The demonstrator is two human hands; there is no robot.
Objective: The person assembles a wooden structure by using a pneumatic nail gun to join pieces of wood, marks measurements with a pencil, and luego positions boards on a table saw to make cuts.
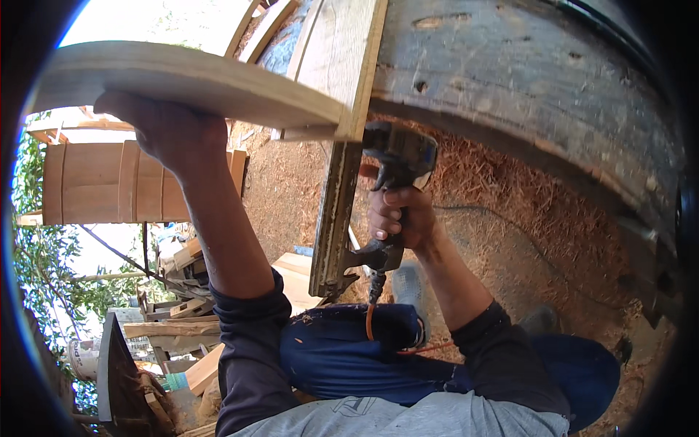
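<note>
Currently: fastening a curved plank onto a weathered beam, nailer up at the joint.

Head view: left hand (171,131) pressed flat, fingers spread, under the pale curved plank (189,80), propping it where its end meets an upright board (348,65). Right hand (397,218) closed around the grip of a pneumatic nail gun (386,197), nose tucked just under that joint, long magazine (333,226) hanging down, orange hose (370,320) trailing to the lap. Grey beam (524,87) runs overhead right; wood shavings (510,211) on the ground (trigger finger hidden). My read: next shot needs the nose seated square and the plank held flush.
</note>
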